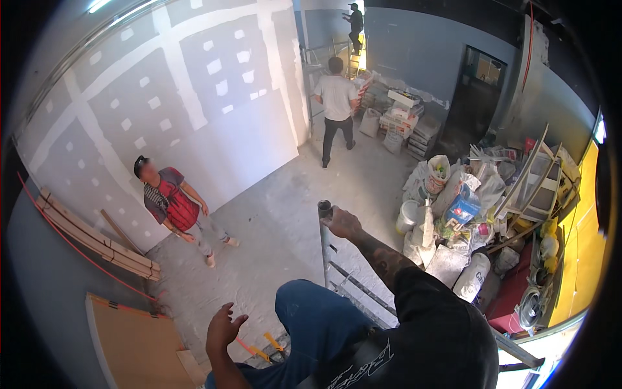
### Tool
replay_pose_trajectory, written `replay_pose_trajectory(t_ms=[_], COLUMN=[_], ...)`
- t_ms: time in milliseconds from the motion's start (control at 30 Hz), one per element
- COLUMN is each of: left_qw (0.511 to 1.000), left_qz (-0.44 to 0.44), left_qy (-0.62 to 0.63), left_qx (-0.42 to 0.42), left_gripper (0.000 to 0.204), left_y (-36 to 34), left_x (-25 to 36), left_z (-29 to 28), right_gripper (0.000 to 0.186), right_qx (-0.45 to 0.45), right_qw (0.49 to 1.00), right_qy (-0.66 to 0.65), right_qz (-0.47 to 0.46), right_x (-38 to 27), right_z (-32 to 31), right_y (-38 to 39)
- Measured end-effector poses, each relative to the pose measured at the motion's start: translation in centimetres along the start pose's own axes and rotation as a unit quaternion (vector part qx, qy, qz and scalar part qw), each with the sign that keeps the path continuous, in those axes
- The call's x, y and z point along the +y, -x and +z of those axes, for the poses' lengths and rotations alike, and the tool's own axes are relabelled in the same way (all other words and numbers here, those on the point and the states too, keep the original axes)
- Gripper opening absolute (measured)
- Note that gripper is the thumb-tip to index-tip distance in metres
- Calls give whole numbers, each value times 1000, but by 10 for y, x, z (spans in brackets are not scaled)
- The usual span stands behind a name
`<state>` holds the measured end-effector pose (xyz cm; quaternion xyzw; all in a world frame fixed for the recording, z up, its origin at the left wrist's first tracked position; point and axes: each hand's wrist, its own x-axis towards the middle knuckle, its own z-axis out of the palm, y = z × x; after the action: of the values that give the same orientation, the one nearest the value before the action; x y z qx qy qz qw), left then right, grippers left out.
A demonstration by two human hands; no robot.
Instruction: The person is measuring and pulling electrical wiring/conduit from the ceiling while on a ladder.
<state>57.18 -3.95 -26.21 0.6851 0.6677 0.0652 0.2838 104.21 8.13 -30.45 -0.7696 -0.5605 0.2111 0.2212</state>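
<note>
Your left hand [222,326] free beside your blue-trousered knee [311,305], fingers loosely bent. Your right hand [343,222] grasps metal post [325,249] near its top, post upright just beyond knee. Farther: heaped sacks [462,209], right; co-worker [173,200], left; patched wall [214,123] behind.

Printed letters [455,227] mark a blue bag [462,206] and white cylinder [472,279]

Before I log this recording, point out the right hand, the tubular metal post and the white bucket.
Right hand [345,223]: head view, back of the hand.
Tubular metal post [325,251]: head view, upright tube below the hand.
White bucket [405,223]: head view, its side.
</note>
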Motion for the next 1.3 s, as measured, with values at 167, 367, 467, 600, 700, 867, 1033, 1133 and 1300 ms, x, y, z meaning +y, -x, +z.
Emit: replay_pose_trajectory(t_ms=[167,367,467,600,700,867,1033,1133,1300], left_qw=[1000,1000,999,999,999,999,1000,999,1000], left_qz=[-2,-25,-33,-38,-39,-29,-22,-35,-22], left_qy=[-2,7,9,15,14,-7,0,21,1], left_qx=[1,-2,-12,-10,-8,-17,-12,-12,-10], left_gripper=[72,70,71,71,71,69,71,69,68], left_y=[-1,-4,-4,-4,-5,-7,-8,-4,-9], left_x=[-10,-16,-14,-16,-22,-25,-27,-32,-16], left_z=[2,7,6,5,5,1,6,10,8], right_gripper=[58,57,57,57,57,75,90,84,80], right_qx=[-4,1,-6,-10,-14,-63,233,338,399], right_qw=[1000,1000,1000,1000,1000,991,915,798,668], right_qy=[-3,-1,15,19,12,47,-210,-323,-363], right_qz=[11,10,22,21,18,-104,-253,-380,-512], right_x=[-4,-5,-8,-10,-11,17,-63,-148,-184], right_z=[-2,-4,-7,-8,-5,-15,-188,-299,-391], right_y=[1,2,5,5,3,-31,-64,-23,31])
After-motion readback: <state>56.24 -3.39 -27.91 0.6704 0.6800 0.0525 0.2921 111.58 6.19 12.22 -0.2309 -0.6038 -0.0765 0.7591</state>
